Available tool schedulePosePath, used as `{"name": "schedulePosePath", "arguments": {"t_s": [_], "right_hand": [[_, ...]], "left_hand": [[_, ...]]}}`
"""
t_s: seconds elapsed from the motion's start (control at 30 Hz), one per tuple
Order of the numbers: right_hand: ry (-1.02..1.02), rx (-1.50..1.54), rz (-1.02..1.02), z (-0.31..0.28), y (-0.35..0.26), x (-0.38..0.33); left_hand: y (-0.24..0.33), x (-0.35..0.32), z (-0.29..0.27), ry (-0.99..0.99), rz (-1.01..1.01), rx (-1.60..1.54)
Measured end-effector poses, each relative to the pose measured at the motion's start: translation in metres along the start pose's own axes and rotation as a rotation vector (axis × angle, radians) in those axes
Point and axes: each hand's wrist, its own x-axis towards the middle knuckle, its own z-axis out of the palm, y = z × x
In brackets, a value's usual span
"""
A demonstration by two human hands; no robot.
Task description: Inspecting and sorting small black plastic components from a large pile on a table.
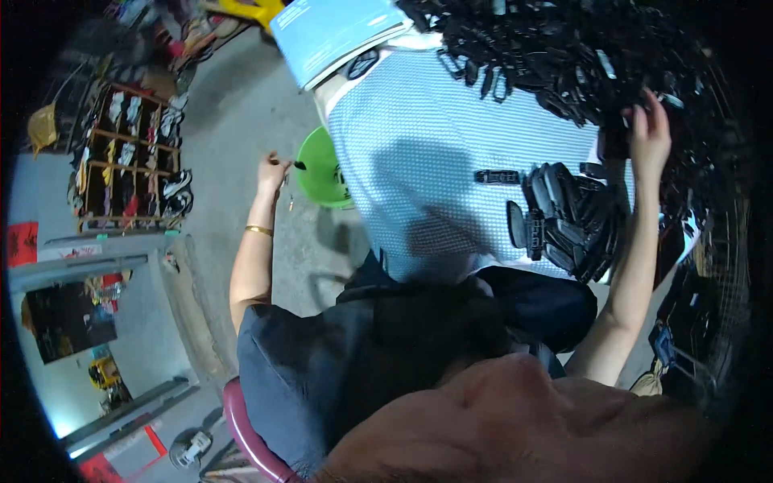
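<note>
- Far left: shoe rack (131, 137) against the wall, out of reach.
- Left hand (273, 174): out past the surface's left side, fingers curled narrow. Small black piece (299, 166) right at the fingertips; can't tell if pinched or just let go.
- Green basin (320, 167): on the floor by the surface's left edge, black bits inside; probably put there for easy reach from the seat.
- Light-blue packet (338, 39): far left corner, likely parked out of the way.
- Surface (403, 109): blue-white checked cover, perhaps to protect the parts.
- Slotted black part (497, 177): lies alone, just left of the near cluster.
- Cluster of oblong black plastic parts (555, 189): near right, overlapping, seemingly kept apart from the big heap and close to the body.
- Big heap of black parts (547, 52): far right, spread along the edge.
- Right hand (651, 145): at the heap's near side, fingers somewhat spread; can't tell if gripping anything.
</note>
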Motion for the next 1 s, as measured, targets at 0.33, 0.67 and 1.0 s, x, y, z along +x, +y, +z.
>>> {"name": "schedulePosePath", "arguments": {"t_s": [0.33, 0.67, 1.0], "right_hand": [[-0.315, -0.439, -0.417, 0.006, -0.048, -0.030], [-0.664, -0.137, -0.132, -0.012, -0.042, -0.024], [-0.343, -0.239, -0.361, -0.018, -0.030, -0.009]], "left_hand": [[0.296, -0.151, 0.072, -0.341, 1.464, -0.045], [0.368, -0.197, 0.229, -0.591, 1.707, 0.296], [0.365, -0.194, 0.227, -0.500, 1.696, -0.129]]}}
